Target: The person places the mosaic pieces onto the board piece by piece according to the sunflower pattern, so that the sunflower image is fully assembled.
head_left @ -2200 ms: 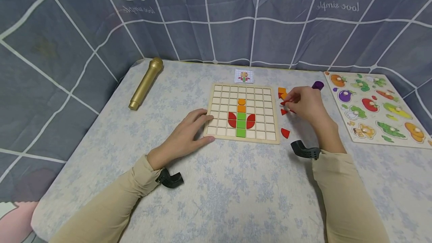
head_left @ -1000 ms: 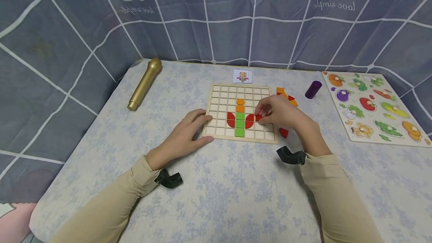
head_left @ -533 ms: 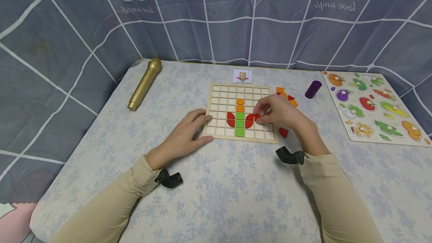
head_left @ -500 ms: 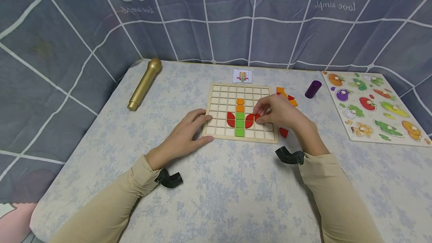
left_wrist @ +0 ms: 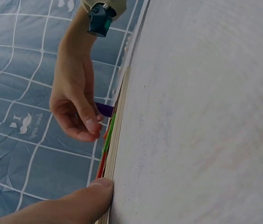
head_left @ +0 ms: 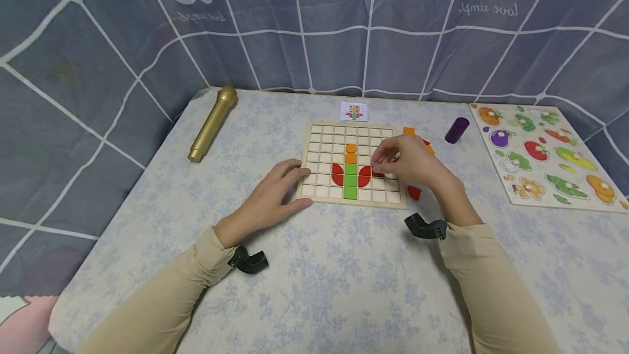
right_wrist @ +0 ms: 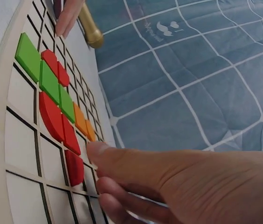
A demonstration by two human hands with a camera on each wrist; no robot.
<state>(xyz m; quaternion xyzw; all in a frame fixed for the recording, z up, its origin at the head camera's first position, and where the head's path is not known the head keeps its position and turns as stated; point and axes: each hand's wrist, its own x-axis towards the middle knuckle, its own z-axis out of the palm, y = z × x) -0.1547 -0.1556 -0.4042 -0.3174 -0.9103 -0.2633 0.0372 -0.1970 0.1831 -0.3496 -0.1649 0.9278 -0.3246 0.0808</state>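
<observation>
In the head view my left hand (head_left: 267, 195) rests at the left edge of a wooden grid board (head_left: 354, 204), fingertips on its rim and thumb against the lower left corner. My right hand (head_left: 417, 163) is over the board's right side, fingers loosely bent. Just below its fingertips a red rounded piece (right_wrist: 74, 167) lies on the grid, apart from the thumb in the right wrist view. Beside it, two red pieces (head_left: 364, 176) form a leaf right of a column of green squares (head_left: 350, 182). Another red leaf (head_left: 338, 175) is on the left. An orange disc (head_left: 351, 148) tops an orange square.
Loose orange pieces (head_left: 409, 131) and a red piece (head_left: 414, 193) lie right of the board. A pattern card (head_left: 354, 111) is behind it. Further off are a purple cylinder (head_left: 457, 130), a vegetable peg puzzle (head_left: 550, 163) and a gold microphone (head_left: 213, 124).
My right hand has gone from the loose pieces to the board with a red piece, set it right of the leaf and let go, its fingertips rising slightly. My left hand has stayed put.
</observation>
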